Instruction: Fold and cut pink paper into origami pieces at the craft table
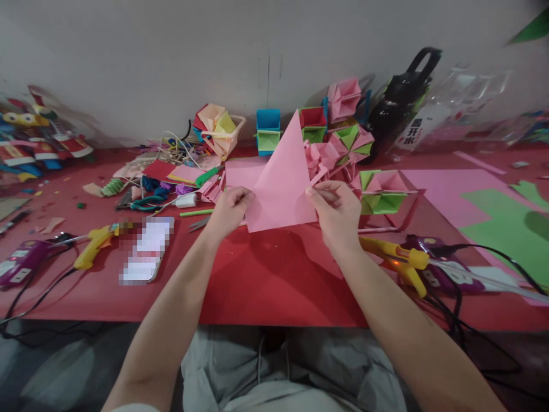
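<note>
A sheet of pink paper (285, 183) is held up above the red table, its pointed corner toward the wall. At its left edge my left hand (231, 209) is closed, thumb and fingers pinching the paper. My right hand (337, 209) pinches the opposite edge between thumb and forefinger. Behind the sheet stand folded paper boxes, among them a blue and green one (268, 131) and a pink and green one (383, 191). Scissors (199, 223) lie beside my left hand, partly hidden. The sheet covers some of the things behind it.
Yellow glue guns lie at the left (95, 245) and right (398, 260), with cords trailing over the table edge. A phone (148, 252) lies on the left. A black bottle (397, 106) and clear plastic bottles (437, 111) stand at the back right, near green paper (510, 229).
</note>
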A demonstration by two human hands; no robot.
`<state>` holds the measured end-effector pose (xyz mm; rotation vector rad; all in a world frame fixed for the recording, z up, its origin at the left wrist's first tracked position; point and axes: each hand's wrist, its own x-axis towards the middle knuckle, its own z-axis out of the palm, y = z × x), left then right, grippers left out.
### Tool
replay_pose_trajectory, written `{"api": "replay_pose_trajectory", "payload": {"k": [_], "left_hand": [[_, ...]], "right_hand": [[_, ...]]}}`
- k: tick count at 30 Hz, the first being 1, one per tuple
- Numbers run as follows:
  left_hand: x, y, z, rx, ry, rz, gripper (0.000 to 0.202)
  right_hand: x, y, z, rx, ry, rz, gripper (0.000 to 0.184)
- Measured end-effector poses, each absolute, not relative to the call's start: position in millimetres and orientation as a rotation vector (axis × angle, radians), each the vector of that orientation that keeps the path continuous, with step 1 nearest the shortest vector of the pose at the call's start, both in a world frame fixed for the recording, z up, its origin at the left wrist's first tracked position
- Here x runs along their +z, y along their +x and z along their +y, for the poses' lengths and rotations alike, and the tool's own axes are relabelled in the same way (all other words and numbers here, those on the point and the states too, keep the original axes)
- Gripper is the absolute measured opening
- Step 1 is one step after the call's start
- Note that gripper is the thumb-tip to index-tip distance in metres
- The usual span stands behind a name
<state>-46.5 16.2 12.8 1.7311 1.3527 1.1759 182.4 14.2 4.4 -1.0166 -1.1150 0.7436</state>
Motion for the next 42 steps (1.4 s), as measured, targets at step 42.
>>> {"api": "replay_pose_trajectory", "payload": {"k": [42], "left_hand": [[11,-90,23,0.773,2.249,1.57,0.025]], "right_hand": [[5,178,0,0.594,-1.345,-2.167,0.018]]}}
